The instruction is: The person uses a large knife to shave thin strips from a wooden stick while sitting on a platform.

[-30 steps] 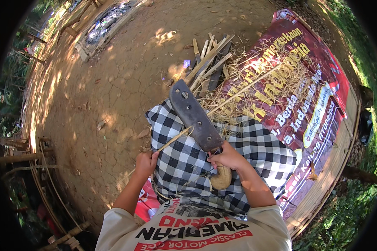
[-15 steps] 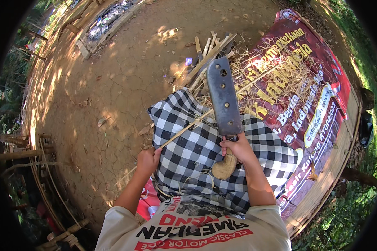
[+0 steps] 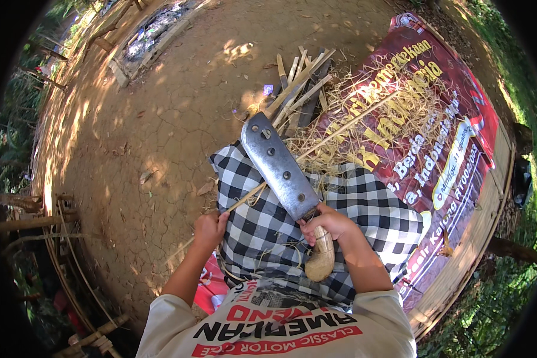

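My right hand [image 3: 327, 225] is closed around the wooden handle of a broad cleaver [image 3: 278, 170], near where the blade begins. The dark metal blade has several round holes and points up and to the left. In my closed left hand [image 3: 210, 229] is a long thin bamboo strip [image 3: 244, 198]. The strip runs up to the right, passes beneath the blade and reaches over the banner; its other end sticks out below my left hand. A black-and-white checked cloth [image 3: 376, 206] covers my lap under both hands.
Pale shavings [image 3: 364, 113] lie scattered on a maroon printed banner [image 3: 459, 161] to the right. A pile of split bamboo pieces [image 3: 298, 83] rests ahead on cracked bare earth [image 3: 161, 119]. Bamboo slats [image 3: 459, 271] edge the banner, and a timber-edged ash patch [image 3: 155, 36] is at the far left.
The cleaver's blade has swung left and down, from nearly upright to slanting across the strip. My right hand has shifted slightly down and left, while my left hand stays nearly in place.
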`<state>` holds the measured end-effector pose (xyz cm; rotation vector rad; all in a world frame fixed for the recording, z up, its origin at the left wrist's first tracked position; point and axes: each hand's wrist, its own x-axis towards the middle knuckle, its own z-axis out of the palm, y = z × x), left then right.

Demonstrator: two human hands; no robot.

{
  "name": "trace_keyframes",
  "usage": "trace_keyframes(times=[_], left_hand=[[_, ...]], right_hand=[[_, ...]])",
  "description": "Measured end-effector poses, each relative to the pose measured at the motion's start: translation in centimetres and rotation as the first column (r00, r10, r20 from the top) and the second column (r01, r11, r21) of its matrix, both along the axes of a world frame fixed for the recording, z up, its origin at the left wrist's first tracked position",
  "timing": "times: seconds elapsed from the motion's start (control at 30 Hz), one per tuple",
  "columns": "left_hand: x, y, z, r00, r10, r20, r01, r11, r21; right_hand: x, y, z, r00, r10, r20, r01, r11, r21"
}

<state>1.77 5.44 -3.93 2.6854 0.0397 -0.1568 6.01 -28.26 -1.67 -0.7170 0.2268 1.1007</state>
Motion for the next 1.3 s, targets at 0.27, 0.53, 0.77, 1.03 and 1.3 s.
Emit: trace_keyframes(times=[0.27,0.53,0.77,1.03,1.3], left_hand=[[-0.3,-0.5,-0.4,0.999,0.038,-0.001,-0.038,0.999,-0.036],[-0.2,-0.5,0.2,1.0,0.005,0.019,-0.006,1.0,0.021],[-0.4,0.0,-0.4,0.998,-0.034,0.056,0.033,0.999,0.019],[-0.6,-0.7,-0.6,0.998,-0.005,0.07,-0.001,0.997,0.084],[-0.6,-0.6,-0.3,0.999,0.004,0.052,-0.005,1.0,0.015]], right_hand=[[0.6,0.1,0.5,0.907,-0.22,0.36,0.355,0.859,-0.369],[0.1,2.5,-0.5,0.98,0.028,0.196,0.022,0.968,-0.248],[-0.1,1.5,0.8,0.996,-0.01,0.091,0.024,0.987,-0.159],[0.0,2.2,0.3,0.959,-0.085,0.269,0.188,0.904,-0.385],[-0.4,2.9,-0.5,0.996,0.063,0.062,-0.053,0.986,-0.157]])
